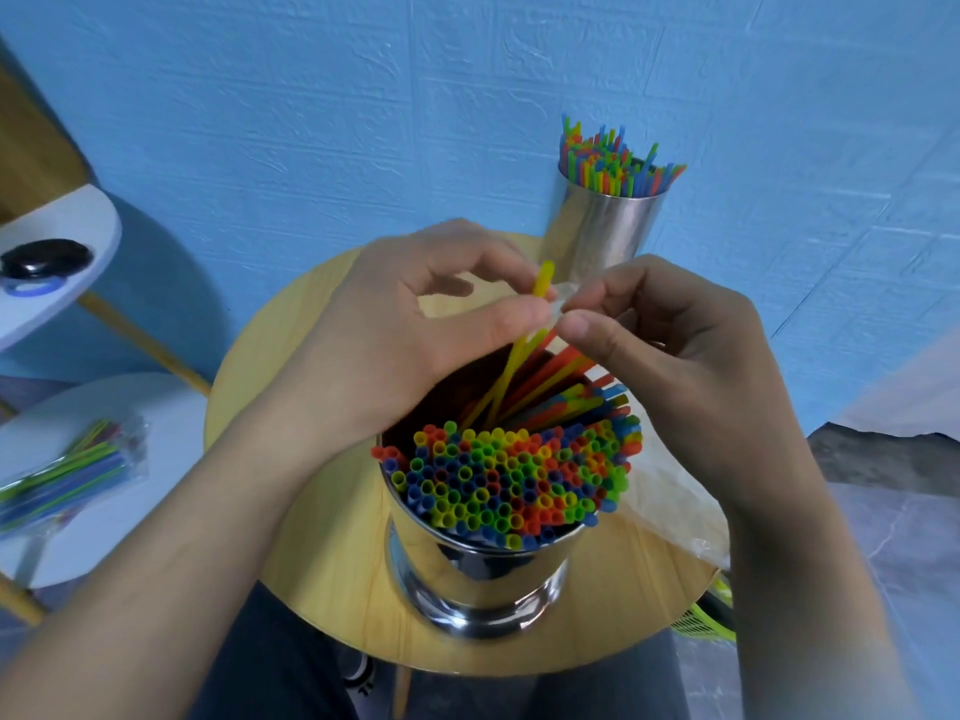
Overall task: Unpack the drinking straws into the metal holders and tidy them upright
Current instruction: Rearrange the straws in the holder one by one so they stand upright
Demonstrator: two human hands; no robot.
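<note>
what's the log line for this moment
step: unwrapping | left hand: pinches yellow straw | right hand: pinches wrap | near holder: part full | far holder: filled

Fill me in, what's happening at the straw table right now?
A person's left hand pinches a yellow straw above the near metal holder; the right hand pinches clear wrapper beside it. That holder is mostly packed upright, with a few straws leaning at its far side. The far holder is filled too. Another straw pack waits on the white table.
</note>
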